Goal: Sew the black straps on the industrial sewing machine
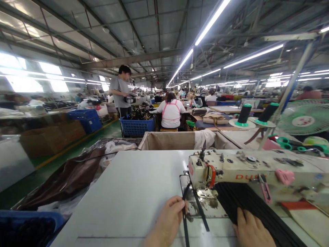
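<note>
Just left of the needle area of a cream sewing machine (223, 171), my left hand (171, 218) pinches a narrow black strap (185, 223) between thumb and fingers. A second black strip (202, 211) hangs down from the needle area over the metal plate, its loose end on the white table. On the right, my right hand (253, 228) lies with fingers apart on long black fabric strips (246, 199), which run under the machine's arm. Pink-handled snips (266, 190) hang on the machine's front.
Behind the white tabletop (138, 178) is a cloth-lined bin (169, 140). Thread cones (244, 115) and a green fan (304, 118) stand at right. Blue crates (137, 126), brown material (66, 175) and a seated person (171, 111) are beyond; another person (120, 91) stands.
</note>
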Tool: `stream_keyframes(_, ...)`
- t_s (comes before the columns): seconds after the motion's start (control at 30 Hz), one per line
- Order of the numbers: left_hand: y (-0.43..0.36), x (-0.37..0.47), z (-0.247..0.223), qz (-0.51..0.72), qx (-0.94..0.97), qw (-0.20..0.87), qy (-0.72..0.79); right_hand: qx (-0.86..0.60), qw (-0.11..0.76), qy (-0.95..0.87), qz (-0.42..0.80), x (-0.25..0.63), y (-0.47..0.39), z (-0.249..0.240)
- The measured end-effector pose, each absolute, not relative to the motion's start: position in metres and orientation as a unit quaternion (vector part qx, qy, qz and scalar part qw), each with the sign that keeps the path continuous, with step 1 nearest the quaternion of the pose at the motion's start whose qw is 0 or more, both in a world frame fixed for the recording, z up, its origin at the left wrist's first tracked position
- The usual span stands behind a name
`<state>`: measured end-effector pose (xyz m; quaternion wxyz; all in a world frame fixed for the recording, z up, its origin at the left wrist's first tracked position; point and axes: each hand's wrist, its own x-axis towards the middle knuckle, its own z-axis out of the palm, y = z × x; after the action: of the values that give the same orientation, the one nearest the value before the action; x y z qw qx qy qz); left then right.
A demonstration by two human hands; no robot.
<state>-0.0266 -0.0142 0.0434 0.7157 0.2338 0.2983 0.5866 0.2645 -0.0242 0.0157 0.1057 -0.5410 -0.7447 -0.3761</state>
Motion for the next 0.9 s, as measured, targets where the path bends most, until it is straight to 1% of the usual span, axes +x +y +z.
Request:
stream_keyframes(0.13, -0.016, -0.027, 0.043, 0.586, 0.209, 0.724, 0.300, -0.576, 0.056, -0.731, -0.363, 0.244, -0.028, 0.025)
stream_keyframes(0.3, -0.016, -0.029, 0.044, 0.589, 0.195, 0.724, 0.303, -0.620, 0.039, -0.696, -0.360, 0.230, -0.029, 0.036)
stream_keyframes(0.53, -0.015, -0.027, 0.042, 0.605, 0.180, 0.717, 0.296, -0.578, 0.073, -0.713, -0.390, 0.228, -0.030, 0.036)
stream_keyframes(0.67, -0.013, -0.027, 0.040, 0.608, 0.191, 0.715, 0.289, -0.588, 0.073, -0.697, -0.404, 0.230, -0.028, 0.031)
stream_keyframes(0.77, -0.013, -0.027, 0.039, 0.614, 0.198, 0.708, 0.287, -0.611, 0.074, -0.681, -0.397, 0.233, -0.024, 0.029)
stream_keyframes(0.9, -0.012, -0.028, 0.040, 0.616, 0.201, 0.702, 0.296, -0.590, 0.086, -0.709, -0.376, 0.241, -0.019, 0.027)
